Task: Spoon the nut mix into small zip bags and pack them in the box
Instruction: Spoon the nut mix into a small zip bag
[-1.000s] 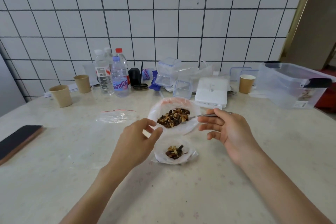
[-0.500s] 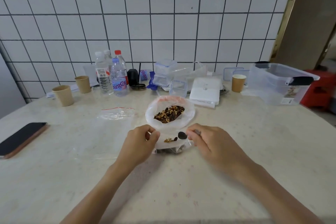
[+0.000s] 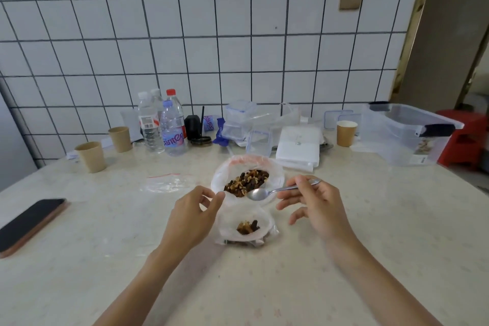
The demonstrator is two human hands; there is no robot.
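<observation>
Right hand (image 3: 315, 204) raised just above the table (image 3: 344, 259), thumb and forefinger pinching the handle of a metal spoon (image 3: 275, 191); remaining fingers loosely spread below. Spoon bowl empty, pointing left, poised over the near rim of the large bag of nut mix (image 3: 247, 180). Left hand (image 3: 191, 216) lower and to the left, palm down, thumb and forefinger pinching the left edge of the small zip bag (image 3: 244, 226); other fingers curled under. Both forearms reaching in from the bottom edge, converging on the bags.

Wide bare stretch of table in front of and beside both forearms. Phone (image 3: 30, 225) lying flat near the left edge, well apart from the hands. Back of table crowded along the tiled wall: paper cups (image 3: 91, 156), water bottles (image 3: 169, 124), stacked clear containers (image 3: 246, 122), white flat pack (image 3: 299, 147), one more paper cup (image 3: 346, 133). Clear storage box (image 3: 404, 135), lid off, far right near the table edge.

Small zip bag propped open, mouth up, just in front of the large bag and touching it; small heap of nuts and dark fruit at its bottom. Large bag rolled open, mix piled in the middle. Spare empty zip bag (image 3: 168, 182) with red seal lying flat to the left.
</observation>
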